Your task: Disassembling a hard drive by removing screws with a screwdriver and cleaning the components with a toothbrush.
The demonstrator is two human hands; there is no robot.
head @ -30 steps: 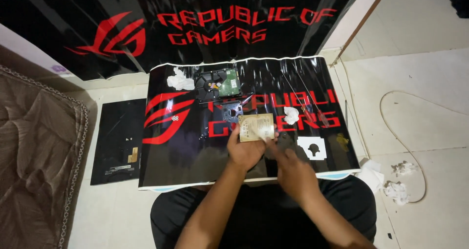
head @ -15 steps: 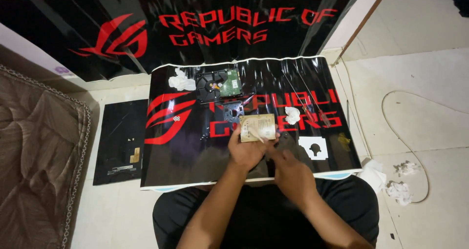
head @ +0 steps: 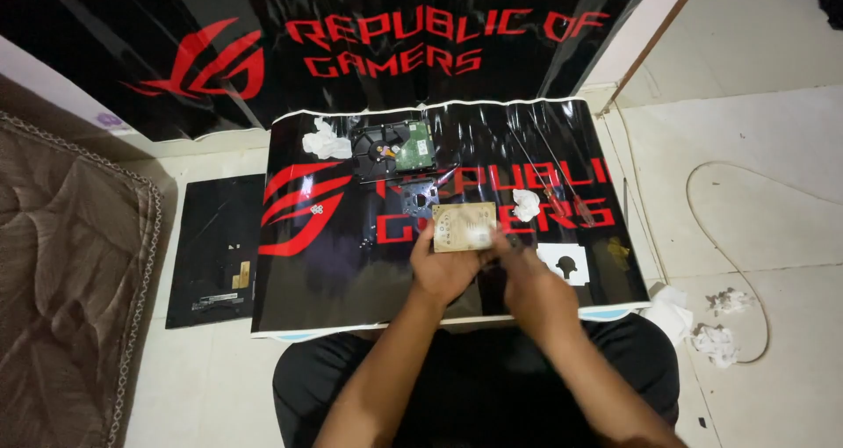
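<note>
The flat, pale beige rectangular plate (head: 464, 227) is lifted a little above the glossy black mat with red shapes (head: 351, 272), its long axis going left to right. The left hand (head: 446, 268) grips it from below, fingers closed on the lower edge. The right hand (head: 527, 277) touches its lower right corner — I cannot tell how far its fingers are open. Beyond the plate lies an opened black hard drive with a green board (head: 395, 148) – well apart. A crumpled white tissue (head: 526, 204) lies just beside the plate
</note>
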